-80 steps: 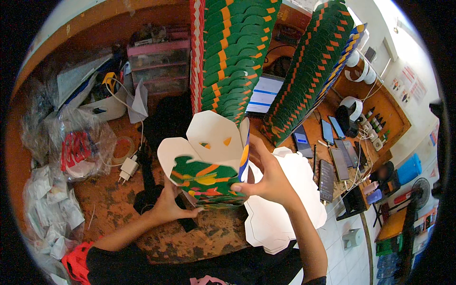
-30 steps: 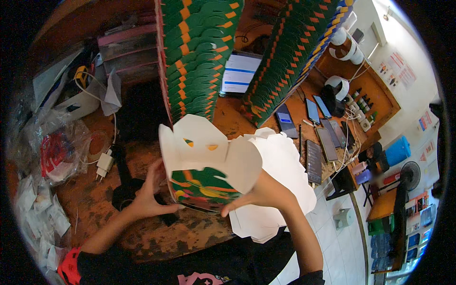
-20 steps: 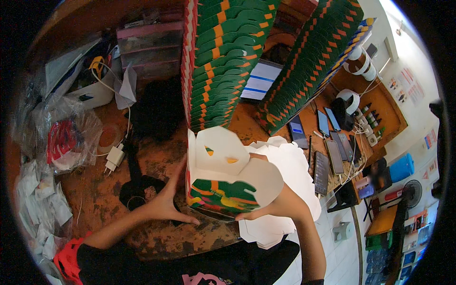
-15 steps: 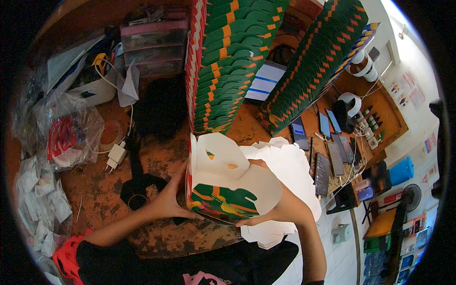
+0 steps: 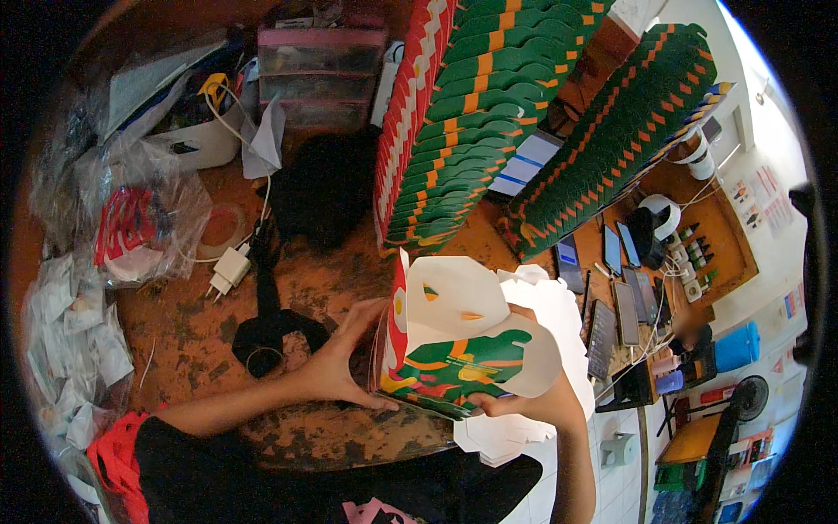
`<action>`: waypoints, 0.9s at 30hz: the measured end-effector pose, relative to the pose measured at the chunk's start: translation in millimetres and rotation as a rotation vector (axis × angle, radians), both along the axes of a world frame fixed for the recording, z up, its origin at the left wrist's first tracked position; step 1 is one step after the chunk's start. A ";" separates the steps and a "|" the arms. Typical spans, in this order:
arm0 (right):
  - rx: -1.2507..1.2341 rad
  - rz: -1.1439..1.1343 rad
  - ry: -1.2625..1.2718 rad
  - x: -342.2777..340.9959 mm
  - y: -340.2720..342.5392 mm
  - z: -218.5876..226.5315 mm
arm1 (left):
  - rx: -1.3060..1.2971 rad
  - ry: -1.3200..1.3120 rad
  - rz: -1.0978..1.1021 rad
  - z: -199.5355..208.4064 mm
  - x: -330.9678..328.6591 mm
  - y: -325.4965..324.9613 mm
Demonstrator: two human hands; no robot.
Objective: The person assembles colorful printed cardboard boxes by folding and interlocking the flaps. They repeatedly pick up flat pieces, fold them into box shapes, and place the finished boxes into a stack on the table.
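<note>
Between my two hands is a folded paper food box (image 5: 463,371), its printed green, orange and red sides facing out and its white inner flaps (image 5: 458,293) standing up at the top. My left hand (image 5: 349,358) grips the box's left side, with the thumb low near the bottom corner and the other fingers partly hidden behind it. On the right, my right hand (image 5: 546,402) clasps the box with its thumb on the lower front; most of its fingers are behind a white flap. Directly beyond stands a tall stack of nested green and red boxes (image 5: 471,131).
White flat cardboard pieces (image 5: 572,349) lie right of the box. Another green stack (image 5: 620,140) leans farther right, near several phones (image 5: 627,310) and cables. To the left are a white charger (image 5: 230,269), a black strap (image 5: 271,336), plastic bags (image 5: 74,349) and a drawer unit (image 5: 319,74).
The view has shifted, so the table's things appear farther right. Both hands still hold the box; my right thumb now lies higher on its front.
</note>
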State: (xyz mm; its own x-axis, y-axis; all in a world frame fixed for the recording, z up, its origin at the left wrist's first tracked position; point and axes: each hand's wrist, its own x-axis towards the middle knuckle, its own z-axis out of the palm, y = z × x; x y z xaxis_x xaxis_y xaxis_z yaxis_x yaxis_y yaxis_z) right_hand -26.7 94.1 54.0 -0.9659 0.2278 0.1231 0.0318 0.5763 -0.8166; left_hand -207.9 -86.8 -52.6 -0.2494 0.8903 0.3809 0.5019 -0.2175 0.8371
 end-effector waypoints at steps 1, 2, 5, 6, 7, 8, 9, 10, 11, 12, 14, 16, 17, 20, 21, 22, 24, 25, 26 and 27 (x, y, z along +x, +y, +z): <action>-0.077 -0.057 -0.010 0.0 -2.8 -0.6 | 0.003 0.009 0.002 -0.6 0.0 -0.2; -0.198 -0.123 -0.025 0.4 -6.0 -1.1 | -0.009 -0.013 -0.004 -1.1 0.1 -0.3; -0.013 -0.189 -0.013 0.3 -13.1 -3.3 | -0.029 -0.042 -0.009 -2.2 -0.2 -0.8; -0.019 -0.187 -0.006 -0.2 -13.8 -3.8 | -0.030 -0.029 -0.006 -2.4 -0.6 -1.2; -0.025 -0.186 0.001 -0.8 -14.3 -4.4 | -0.029 -0.016 -0.002 -2.5 -1.3 -1.3; -0.054 -0.193 0.037 -1.2 -14.8 -5.1 | -0.049 -0.017 -0.008 -2.4 -2.1 -1.7; -0.002 -0.182 0.027 -1.4 -15.6 -6.0 | -0.069 -0.017 -0.014 -2.2 -2.8 -1.8; 0.026 -0.180 0.048 -1.5 -17.0 -6.6 | -0.088 -0.017 -0.021 -1.3 -3.6 -2.0; 0.054 -0.180 0.069 -1.6 -17.9 -7.0 | -0.086 -0.023 -0.025 0.3 -4.2 -2.2; 0.050 -0.182 0.073 -1.7 -18.6 -7.1 | -0.084 -0.029 -0.029 2.4 -4.3 -1.7; 0.046 -0.186 0.081 -1.5 -19.8 -6.9 | -0.036 -0.007 0.030 9.6 -2.9 -1.9; -0.017 -0.197 0.091 -1.6 -20.2 -6.5 | 0.065 0.084 0.143 20.6 0.4 -4.4; -0.047 -0.206 0.099 -1.8 -20.0 -6.3 | 0.137 0.227 0.158 27.0 1.6 -5.7; 0.048 -0.152 0.131 -3.3 -18.8 -7.2 | 0.279 0.637 0.177 46.5 7.8 -13.3; 0.031 -0.178 0.131 -3.6 -18.9 -8.3 | 0.229 0.615 0.186 50.8 10.3 -13.7; 0.011 -0.198 0.128 -3.2 -20.2 -9.6 | 0.178 0.581 0.208 54.1 13.3 -14.8; -0.037 -0.229 0.109 -2.7 -22.9 -12.6 | 0.119 0.542 0.267 56.9 16.3 -13.9; -0.067 -0.245 0.094 -2.5 -24.7 -14.0 | 0.119 0.524 0.262 57.0 16.6 -13.5; -0.096 -0.262 0.077 -2.7 -26.4 -15.4 | 0.120 0.505 0.256 56.2 16.2 -12.4; -0.052 -0.275 0.089 -3.2 -28.4 -16.5 | 0.106 0.481 0.261 54.8 15.7 -11.5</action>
State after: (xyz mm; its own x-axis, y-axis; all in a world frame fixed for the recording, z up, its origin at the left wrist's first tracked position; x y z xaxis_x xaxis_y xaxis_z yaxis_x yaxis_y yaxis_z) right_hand -30.0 65.8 37.5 -0.8527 0.4883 0.1856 0.1083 0.5128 -0.8516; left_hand -192.2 -98.3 2.3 -0.2324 0.7730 0.5903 0.8706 -0.1052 0.4806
